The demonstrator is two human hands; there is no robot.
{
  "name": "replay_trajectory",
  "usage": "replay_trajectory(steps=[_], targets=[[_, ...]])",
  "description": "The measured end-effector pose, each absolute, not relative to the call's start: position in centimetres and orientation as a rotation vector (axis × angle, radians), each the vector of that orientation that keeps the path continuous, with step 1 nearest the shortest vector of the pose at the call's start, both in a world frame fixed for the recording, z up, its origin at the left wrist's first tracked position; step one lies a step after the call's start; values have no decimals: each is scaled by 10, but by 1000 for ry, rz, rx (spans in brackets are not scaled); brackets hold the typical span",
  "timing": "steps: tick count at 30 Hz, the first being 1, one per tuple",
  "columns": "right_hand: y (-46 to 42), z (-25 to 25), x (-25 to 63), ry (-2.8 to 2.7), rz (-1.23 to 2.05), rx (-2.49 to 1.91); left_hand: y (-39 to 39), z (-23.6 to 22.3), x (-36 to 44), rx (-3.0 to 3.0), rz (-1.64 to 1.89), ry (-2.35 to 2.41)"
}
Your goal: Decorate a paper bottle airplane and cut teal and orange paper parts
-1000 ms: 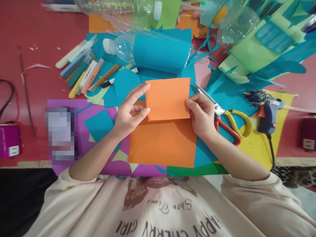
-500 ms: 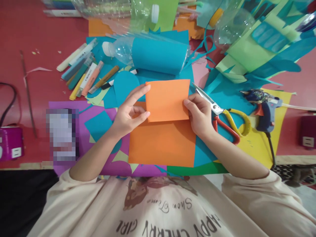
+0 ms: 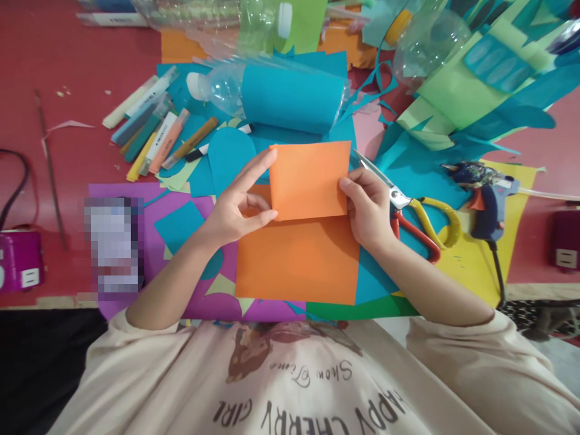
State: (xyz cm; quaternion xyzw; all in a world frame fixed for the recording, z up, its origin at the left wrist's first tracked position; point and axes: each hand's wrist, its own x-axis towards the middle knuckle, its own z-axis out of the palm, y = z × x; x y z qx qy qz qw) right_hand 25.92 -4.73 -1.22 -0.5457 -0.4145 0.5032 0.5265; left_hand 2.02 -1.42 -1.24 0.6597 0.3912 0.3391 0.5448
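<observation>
A small orange paper rectangle [image 3: 310, 181] is held up above a larger orange sheet [image 3: 296, 263]. My right hand [image 3: 369, 208] pinches its right edge between thumb and curled fingers. My left hand [image 3: 235, 205] spans its left edge, index fingertip at the upper corner and thumb at the lower one. Just right of my right hand lie scissors [image 3: 397, 198] with one red and one yellow handle, blades parted. Beyond the paper, a clear plastic bottle wrapped in blue paper [image 3: 292, 96] rests on its side.
Several markers [image 3: 154, 130] lie at the left, above a blurred phone-like object [image 3: 113, 244] on purple paper. A glue gun [image 3: 489, 208] rests on yellow paper [image 3: 471, 272] at the right. Cut green and blue paper pieces [image 3: 457, 90] and more clear bottles [image 3: 428, 48] crowd the back.
Both hands and the small orange paper have shifted very slightly up and to the right in view. The grip looks the same.
</observation>
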Motion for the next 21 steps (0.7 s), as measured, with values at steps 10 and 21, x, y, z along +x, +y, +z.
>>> replay_trajectory(steps=[10, 21], targets=[[-49, -10, 258, -1097, 1282, -1284, -14, -15, 17, 1709, 821, 905], [-48, -9, 259, -1151, 1269, -1295, -17, -17, 23, 1687, 955, 1034]])
